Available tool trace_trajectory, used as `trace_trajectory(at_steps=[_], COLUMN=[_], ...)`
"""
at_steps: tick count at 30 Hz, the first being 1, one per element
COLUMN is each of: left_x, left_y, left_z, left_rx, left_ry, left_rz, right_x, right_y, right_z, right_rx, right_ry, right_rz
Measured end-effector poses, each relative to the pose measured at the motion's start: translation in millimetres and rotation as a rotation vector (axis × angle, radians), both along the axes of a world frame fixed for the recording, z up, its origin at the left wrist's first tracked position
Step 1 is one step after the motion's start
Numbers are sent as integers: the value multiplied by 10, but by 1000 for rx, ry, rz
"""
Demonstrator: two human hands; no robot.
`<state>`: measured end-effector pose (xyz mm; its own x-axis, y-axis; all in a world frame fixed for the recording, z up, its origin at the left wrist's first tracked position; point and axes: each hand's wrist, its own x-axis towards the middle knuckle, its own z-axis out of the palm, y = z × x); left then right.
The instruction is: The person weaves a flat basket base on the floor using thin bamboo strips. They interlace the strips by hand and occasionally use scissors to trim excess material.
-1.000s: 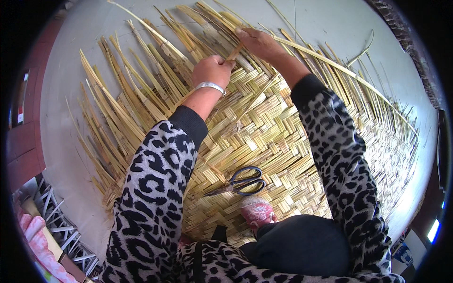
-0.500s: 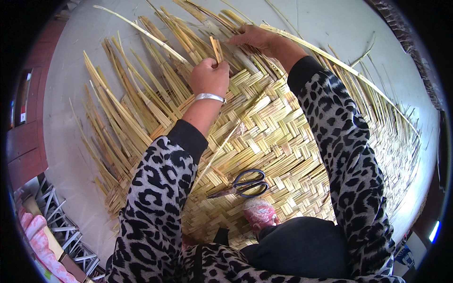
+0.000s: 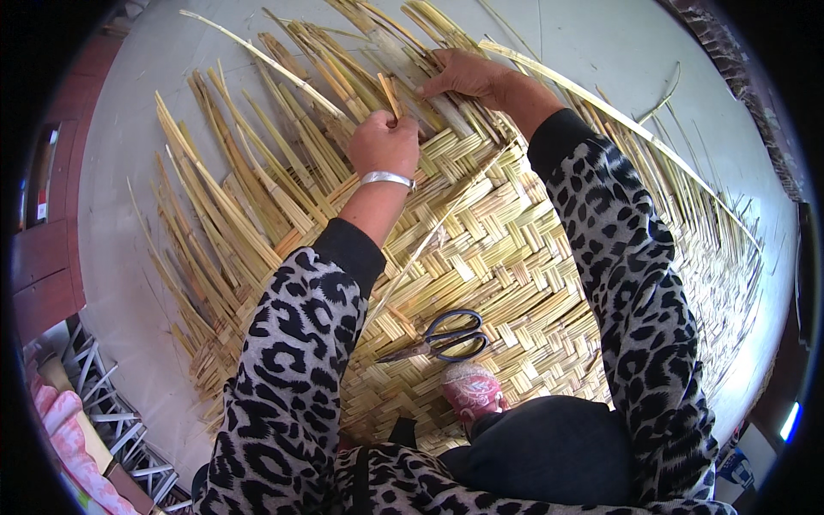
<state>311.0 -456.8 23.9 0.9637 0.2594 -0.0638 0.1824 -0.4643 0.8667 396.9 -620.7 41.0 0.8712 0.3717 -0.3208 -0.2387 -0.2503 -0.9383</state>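
Observation:
A large woven mat of pale yellow split-cane strips spreads under me, its far edge fraying into long loose strips. My left hand, with a silver bangle at the wrist, is closed around a short folded strip that pokes up past the thumb. To its right, my right hand reaches over the loose strips at the far edge, thumb toward the left hand. Its fingertips go down among the strips; which ones they grip is partly hidden. Black-handled scissors lie on the mat near my knee.
My foot in a pink patterned sock rests on the mat. One long pale strip crosses the right side. Grey floor surrounds the mat. At the lower left stand a metal rack and pink cloth.
My right hand has shifted slightly right, and its thumb shows more clearly among the strips. The left hand keeps its hold on the strip, almost in place. The scissors have not moved.

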Motion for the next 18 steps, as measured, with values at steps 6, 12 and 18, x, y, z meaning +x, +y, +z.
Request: trace_trajectory(at_steps=[6, 12, 18], left_x=[18, 43, 77], left_y=[8, -4, -11], left_z=[-19, -33, -44], left_rx=[46, 40, 4], left_ry=[99, 135, 192], left_rz=[20, 37, 53], right_x=[3, -70, -146], right_y=[36, 108, 129], right_z=[15, 74, 159], right_rx=[-185, -367, -459], right_ry=[-85, -294, -338], right_rz=[84, -12, -33])
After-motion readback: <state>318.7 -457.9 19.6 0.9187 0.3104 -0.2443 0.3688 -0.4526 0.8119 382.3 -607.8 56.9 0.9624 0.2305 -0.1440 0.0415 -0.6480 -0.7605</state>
